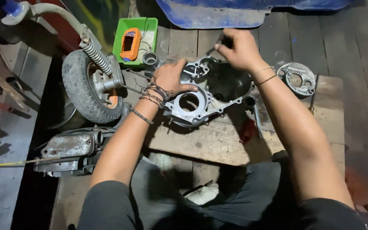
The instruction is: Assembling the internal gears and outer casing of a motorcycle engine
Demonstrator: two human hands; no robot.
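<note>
My left hand (170, 76) presses flat on the engine casing (201, 96) while my right hand (239, 50) pinches a small tool (221, 42), so a steady turn seems next.

Left hand (171, 79) pressing on grey engine casing (201, 100), right hand (239, 51) gripping small dark tool (222, 41), wooden board (218, 140) beneath

I'm working over a worn wooden board (218, 142) laid on the dark plank floor (346, 47). On the board lies the grey engine casing (201, 96), with a round metal cover plate (297, 78) near its right end and a reddish rag (248, 130) just below the casing. A green tray (148, 25) sits at the board's far left corner. On the floor to my left stand a small wheel (88, 85) and a grimy engine block (71, 151)
</note>
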